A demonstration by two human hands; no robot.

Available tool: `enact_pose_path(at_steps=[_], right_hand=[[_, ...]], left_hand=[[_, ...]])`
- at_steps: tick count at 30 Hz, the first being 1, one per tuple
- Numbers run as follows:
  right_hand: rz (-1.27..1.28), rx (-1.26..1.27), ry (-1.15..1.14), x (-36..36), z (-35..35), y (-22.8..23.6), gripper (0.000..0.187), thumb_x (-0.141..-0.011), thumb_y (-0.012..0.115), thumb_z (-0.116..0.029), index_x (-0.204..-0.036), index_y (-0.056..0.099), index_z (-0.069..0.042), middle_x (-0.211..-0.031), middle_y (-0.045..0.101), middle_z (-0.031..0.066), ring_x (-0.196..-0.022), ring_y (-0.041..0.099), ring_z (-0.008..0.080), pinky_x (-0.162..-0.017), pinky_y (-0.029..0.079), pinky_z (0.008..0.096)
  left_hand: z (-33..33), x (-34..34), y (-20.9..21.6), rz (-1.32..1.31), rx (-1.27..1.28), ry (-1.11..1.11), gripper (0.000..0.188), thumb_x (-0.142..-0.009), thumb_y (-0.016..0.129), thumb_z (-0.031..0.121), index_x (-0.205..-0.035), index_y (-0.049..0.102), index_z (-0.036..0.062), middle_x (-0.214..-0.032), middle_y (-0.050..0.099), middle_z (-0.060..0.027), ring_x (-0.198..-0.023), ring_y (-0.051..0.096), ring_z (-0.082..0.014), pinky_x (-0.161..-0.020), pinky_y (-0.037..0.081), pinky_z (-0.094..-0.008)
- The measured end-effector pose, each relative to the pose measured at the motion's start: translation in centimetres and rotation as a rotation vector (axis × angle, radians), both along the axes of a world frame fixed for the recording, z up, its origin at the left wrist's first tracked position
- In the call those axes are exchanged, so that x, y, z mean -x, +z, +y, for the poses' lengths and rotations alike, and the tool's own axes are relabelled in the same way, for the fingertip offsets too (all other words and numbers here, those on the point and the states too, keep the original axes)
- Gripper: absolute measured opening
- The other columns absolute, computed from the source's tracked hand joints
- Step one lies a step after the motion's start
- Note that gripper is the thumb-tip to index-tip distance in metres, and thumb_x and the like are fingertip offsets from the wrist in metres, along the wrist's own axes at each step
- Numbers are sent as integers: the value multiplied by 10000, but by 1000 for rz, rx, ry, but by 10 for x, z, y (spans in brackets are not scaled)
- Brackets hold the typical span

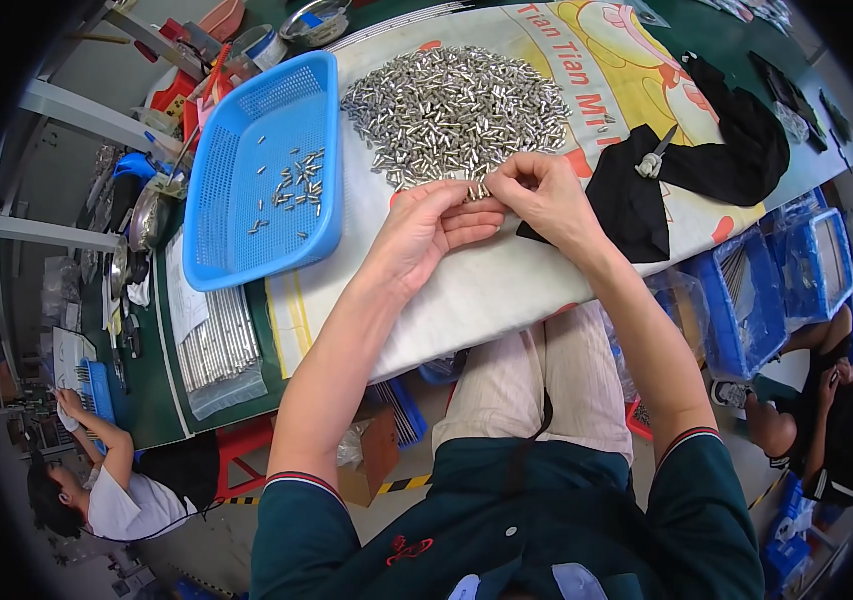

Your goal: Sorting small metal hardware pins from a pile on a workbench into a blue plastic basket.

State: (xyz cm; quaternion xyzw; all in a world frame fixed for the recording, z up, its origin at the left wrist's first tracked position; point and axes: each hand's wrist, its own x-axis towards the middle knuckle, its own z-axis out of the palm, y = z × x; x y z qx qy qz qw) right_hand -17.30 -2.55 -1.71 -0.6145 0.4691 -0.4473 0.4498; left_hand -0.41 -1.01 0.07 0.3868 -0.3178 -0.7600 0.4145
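Observation:
Between my two hands are a few small metal pins (478, 190), short, shiny and silvery. My left hand (436, 222) is turned palm up, its thumb and forefinger closed on them while the lower fingers curl beneath. From the other side my right hand (544, 198) pinches at the same pins with thumb and forefinger. Just beyond both hands a broad heap of like metal pins (456, 105) covers the printed towel (416, 325). A blue mesh basket (208, 190) on the left holds a scattering of loose pins.
Right of my hands lie a black cloth (626, 200) and a small knife (658, 155) with a wrapped handle. Bagged metal rods (221, 345) lie left on the green table. Blue crates (741, 300) stand at lower right. Other people sit at both sides.

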Motion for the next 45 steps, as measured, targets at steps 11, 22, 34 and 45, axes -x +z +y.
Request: enact_pose_path(at_steps=[11, 22, 34, 45], right_hand=[[-5, -47, 6, 2, 1, 3, 225, -767, 606, -169, -709, 614, 47, -597, 575, 27, -565, 488, 56, -516, 403, 232], [-92, -118, 42, 5, 1, 3, 227, -774, 584, -174, -722, 636, 41, -629, 601, 22, -583, 503, 55, -533, 408, 227], [-134, -129, 61, 5, 2, 5, 221, -777, 592, -178, -730, 643, 32, -644, 605, 14, -602, 511, 49, -546, 409, 220], [-128, -50, 89, 2, 1, 0, 163, -744, 660, -139, -744, 631, 21, -626, 564, -8, -575, 460, 30, -514, 381, 196]], left_hand=[[1, 1, 3, 25, -34, 6, 217, -899, 436, 88, -1001, 530, -79, -940, 626, -236, -862, 657, -286, -770, 563, -350], [0, -1, 3, -17, 17, -33, 253, -907, 405, 93, -1050, 519, -81, -995, 612, -248, -898, 646, -295, -798, 553, -359], [1, 0, 4, -11, 33, -34, 283, -875, 396, 79, -1059, 516, -99, -941, 628, -246, -874, 655, -277, -776, 556, -342], [0, -3, -1, 43, -4, -65, 281, -861, 378, 58, -1044, 520, -102, -928, 617, -252, -892, 639, -341, -806, 548, -385]])
